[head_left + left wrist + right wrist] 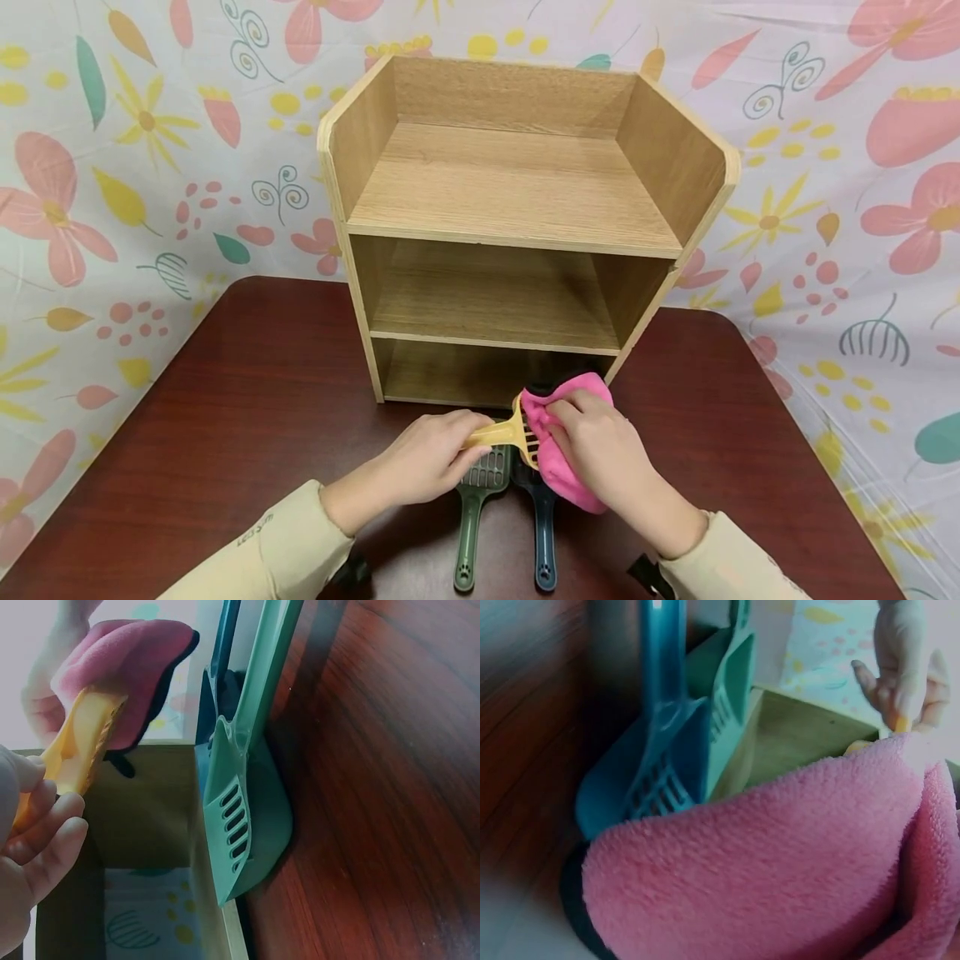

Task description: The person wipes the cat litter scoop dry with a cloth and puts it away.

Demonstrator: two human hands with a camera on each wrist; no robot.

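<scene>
My left hand (438, 454) grips the handle of a yellow slotted litter scoop (510, 432), holding it raised above the table in front of the shelf. In my right hand (600, 442) is a fluffy pink cloth (558, 467) with a dark edge, bunched against the scoop's slotted head and covering part of it. Below lie a green litter scoop (468, 517) and a dark blue one (545, 533), side by side with their handles toward me. The left wrist view shows the yellow scoop (86, 739) pressed into the cloth (139, 660).
A wooden shelf unit (517, 237) with an open top and two compartments below stands at the back of the dark red table (247, 400). A flower-patterned sheet (187, 167) hangs behind and around the table.
</scene>
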